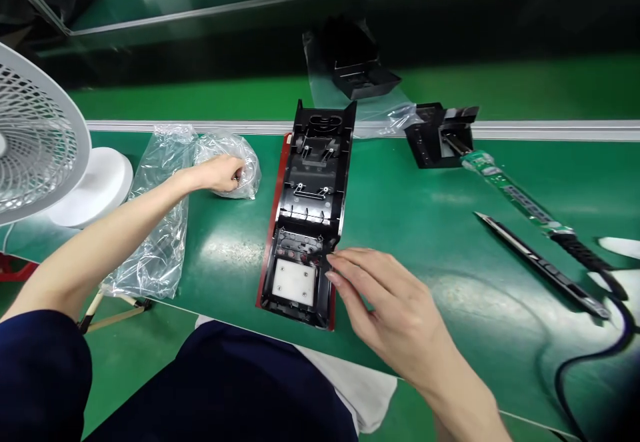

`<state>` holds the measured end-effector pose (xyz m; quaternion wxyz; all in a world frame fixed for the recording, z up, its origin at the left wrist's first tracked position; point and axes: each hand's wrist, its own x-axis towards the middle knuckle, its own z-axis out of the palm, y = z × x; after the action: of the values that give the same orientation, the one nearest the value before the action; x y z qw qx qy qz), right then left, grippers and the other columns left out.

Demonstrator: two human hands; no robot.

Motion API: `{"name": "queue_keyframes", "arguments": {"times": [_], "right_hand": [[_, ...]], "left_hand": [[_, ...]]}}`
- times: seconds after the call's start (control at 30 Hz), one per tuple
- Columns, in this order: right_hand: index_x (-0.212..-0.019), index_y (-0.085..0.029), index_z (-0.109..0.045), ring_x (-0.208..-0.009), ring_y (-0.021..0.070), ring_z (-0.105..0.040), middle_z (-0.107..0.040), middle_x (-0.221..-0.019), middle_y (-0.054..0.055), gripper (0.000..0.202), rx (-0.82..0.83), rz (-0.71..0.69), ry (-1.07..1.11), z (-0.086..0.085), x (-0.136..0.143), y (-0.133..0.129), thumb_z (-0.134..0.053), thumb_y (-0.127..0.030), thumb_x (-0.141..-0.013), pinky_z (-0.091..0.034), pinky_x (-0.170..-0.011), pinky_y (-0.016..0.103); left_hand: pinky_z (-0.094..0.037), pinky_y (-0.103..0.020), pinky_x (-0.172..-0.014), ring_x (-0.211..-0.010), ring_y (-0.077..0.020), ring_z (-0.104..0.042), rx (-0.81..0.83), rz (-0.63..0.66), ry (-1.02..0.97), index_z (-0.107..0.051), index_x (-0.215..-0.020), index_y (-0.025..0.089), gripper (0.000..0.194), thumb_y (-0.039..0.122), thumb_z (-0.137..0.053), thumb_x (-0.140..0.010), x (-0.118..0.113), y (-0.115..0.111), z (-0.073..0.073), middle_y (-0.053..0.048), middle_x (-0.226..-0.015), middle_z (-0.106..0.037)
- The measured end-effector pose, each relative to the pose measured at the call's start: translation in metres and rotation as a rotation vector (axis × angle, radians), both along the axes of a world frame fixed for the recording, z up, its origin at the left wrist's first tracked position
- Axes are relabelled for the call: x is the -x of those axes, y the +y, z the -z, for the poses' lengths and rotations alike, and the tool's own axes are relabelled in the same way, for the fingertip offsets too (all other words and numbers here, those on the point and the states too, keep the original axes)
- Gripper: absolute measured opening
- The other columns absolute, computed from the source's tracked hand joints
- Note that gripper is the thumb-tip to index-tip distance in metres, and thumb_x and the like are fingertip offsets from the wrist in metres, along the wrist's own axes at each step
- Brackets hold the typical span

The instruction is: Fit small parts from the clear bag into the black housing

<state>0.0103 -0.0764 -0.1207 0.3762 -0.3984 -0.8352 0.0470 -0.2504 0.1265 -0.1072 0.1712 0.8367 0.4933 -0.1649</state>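
A long black plastic housing [313, 195] lies open on a red base [273, 242] in the middle of the green table, with a white plate [294, 282] held by screws in its near part. My left hand [223, 173] reaches into a clear plastic bag [250, 155] left of the housing, its fingers curled together; what they pinch is hidden. At the housing's right edge is my right hand [385, 295], thumb and fingertips close together; anything between them is too small to make out.
A white fan [80, 122] and a flat clear bag [163, 229] are on the left. To the right lie a soldering iron [520, 195] in a black stand [425, 139] and a black cutter [540, 262]. Black parts [363, 79] sit behind on plastic film.
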Motion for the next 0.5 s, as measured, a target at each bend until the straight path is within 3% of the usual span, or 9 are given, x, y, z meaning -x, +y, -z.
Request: {"name": "queue_keyframes", "arguments": {"times": [0.2, 0.37, 0.5], "right_hand": [[-0.097, -0.003, -0.059, -0.084, 0.0214, -0.056, -0.060, -0.095, 0.011, 0.009, 0.006, 0.015, -0.037, 0.027, 0.013, -0.017, -0.050, -0.002, -0.094, -0.050, -0.076, 0.039], [-0.094, -0.004, -0.061, -0.089, 0.0213, -0.058, -0.060, -0.093, 0.010, 0.014, 0.043, 0.090, -0.015, 0.045, 0.036, -0.043, -0.047, 0.001, -0.093, -0.041, -0.098, 0.048], [-0.092, -0.005, -0.058, -0.093, 0.0234, -0.059, -0.061, -0.094, 0.011, 0.007, 0.024, 0.216, 0.064, 0.057, 0.060, -0.063, -0.052, -0.003, -0.094, -0.041, -0.098, 0.050]], "left_hand": [[-0.028, -0.026, -0.056, -0.057, -0.0113, -0.042, -0.059, 0.019, -0.126, -0.043, -0.065, 0.017, 0.015, 0.006, -0.043, -0.074, 0.010, -0.012, 0.005, -0.001, -0.063, -0.048], [-0.026, -0.026, -0.056, -0.055, -0.0107, -0.038, -0.059, 0.007, -0.197, -0.041, -0.064, 0.018, 0.015, 0.006, -0.044, -0.073, 0.014, -0.018, 0.008, 0.000, -0.060, -0.044], [-0.027, -0.026, -0.056, -0.055, -0.0107, -0.037, -0.058, -0.010, -0.227, -0.042, -0.065, 0.018, 0.014, 0.006, -0.043, -0.073, 0.014, -0.018, 0.010, 0.001, -0.060, -0.043]]}}
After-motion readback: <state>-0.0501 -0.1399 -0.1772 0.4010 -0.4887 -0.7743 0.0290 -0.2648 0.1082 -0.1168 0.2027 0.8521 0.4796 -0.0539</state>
